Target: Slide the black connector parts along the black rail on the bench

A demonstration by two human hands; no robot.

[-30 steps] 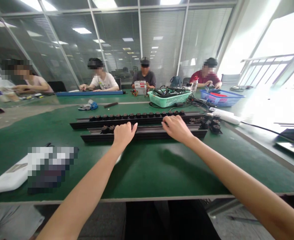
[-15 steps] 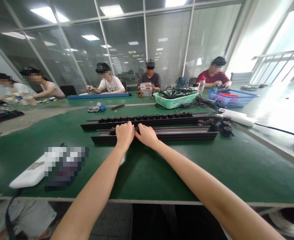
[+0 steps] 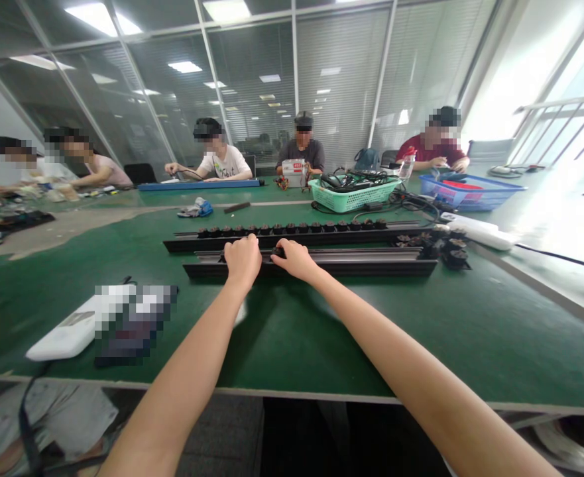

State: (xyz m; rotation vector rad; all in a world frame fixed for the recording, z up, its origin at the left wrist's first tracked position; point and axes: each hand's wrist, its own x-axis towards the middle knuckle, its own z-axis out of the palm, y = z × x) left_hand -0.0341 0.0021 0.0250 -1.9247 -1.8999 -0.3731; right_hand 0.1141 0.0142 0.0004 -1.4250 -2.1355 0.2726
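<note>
A long black rail with a grey channel [image 3: 356, 265] lies across the green table in front of me. My left hand [image 3: 243, 260] is closed over its left part; what its fingers grip is hidden. Just to the right, my right hand [image 3: 294, 257] pinches a small black part [image 3: 278, 252] at the channel. Behind it lies a second black rail [image 3: 192, 244] with a row of several black round parts [image 3: 303, 228]. More loose black parts [image 3: 453, 250] are heaped at the rails' right end.
A green basket of cables [image 3: 354, 196] and a blue basket [image 3: 495, 192] stand farther back. A white power strip [image 3: 480, 230] lies right, a white device [image 3: 73, 331] front left. Several people sit across the table.
My hands have moved slightly apart, and the small black part by my right fingertips shows more clearly. The whole view has shifted a little.
</note>
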